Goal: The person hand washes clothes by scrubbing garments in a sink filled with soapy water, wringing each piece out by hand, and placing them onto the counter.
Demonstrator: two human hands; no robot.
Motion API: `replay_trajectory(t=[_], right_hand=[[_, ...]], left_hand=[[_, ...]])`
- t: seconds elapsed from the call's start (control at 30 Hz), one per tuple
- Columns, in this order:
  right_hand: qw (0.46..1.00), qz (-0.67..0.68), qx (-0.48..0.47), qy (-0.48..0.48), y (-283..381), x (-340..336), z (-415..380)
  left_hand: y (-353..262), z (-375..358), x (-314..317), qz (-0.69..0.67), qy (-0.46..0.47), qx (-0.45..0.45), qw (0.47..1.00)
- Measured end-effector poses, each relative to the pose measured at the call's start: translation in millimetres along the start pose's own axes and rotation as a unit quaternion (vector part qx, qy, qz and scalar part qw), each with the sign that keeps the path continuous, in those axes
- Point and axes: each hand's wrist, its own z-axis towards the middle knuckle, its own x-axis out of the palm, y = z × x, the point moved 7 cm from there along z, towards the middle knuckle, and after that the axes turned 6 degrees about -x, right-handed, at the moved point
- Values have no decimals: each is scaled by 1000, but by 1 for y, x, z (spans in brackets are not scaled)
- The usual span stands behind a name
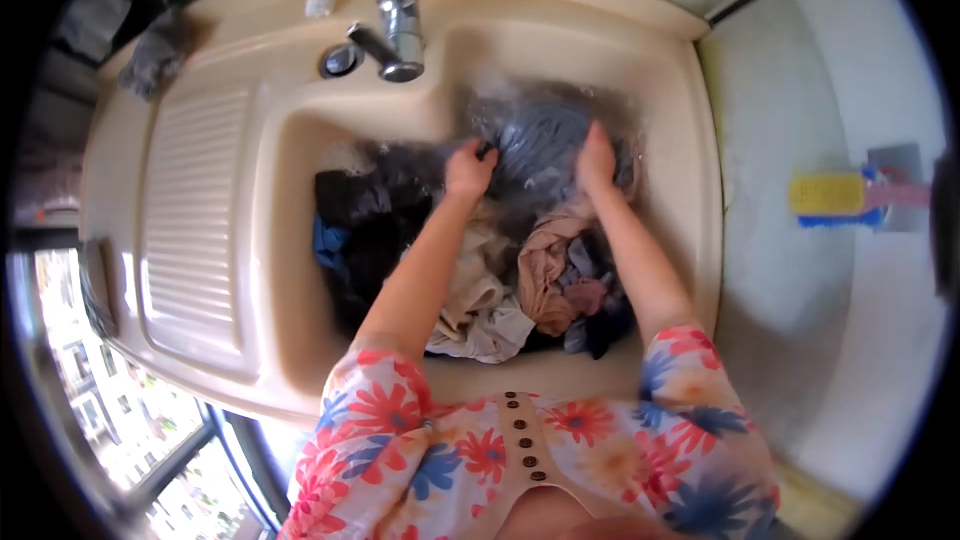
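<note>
Head view: both hands are working in a cream sink (690,190) crowded with laundry (480,290), leaving little free room. Left hand (468,168) and right hand (596,160) are gripping a grey cloth (540,145), seemingly underwater, below the tap (398,20). Ribbed drainboard (195,210) is lying left; a brush (835,198) is sitting on the right counter.

Heaped clothes (500,290) crowd the sink (300,140); the ribbed drainboard (195,210) looks open, tap (398,10) overhanging behind.
</note>
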Motion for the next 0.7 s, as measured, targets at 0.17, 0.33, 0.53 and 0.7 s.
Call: replay_trajectory(t=[0.17,0.33,0.53,0.7], right_hand=[[955,-175,-12,237,13,9,-6],[975,147,-101,133,186,-128,15],[894,366,-258,32,307,-231,22],[915,360,-168,72,242,-156,23]], left_hand=[[24,19,8,13,60,-19,998],[6,-9,-28,-122,8,-65,990],[5,-16,-25,-92,71,-40,992],[4,-28,-29,-145,131,-57,979]])
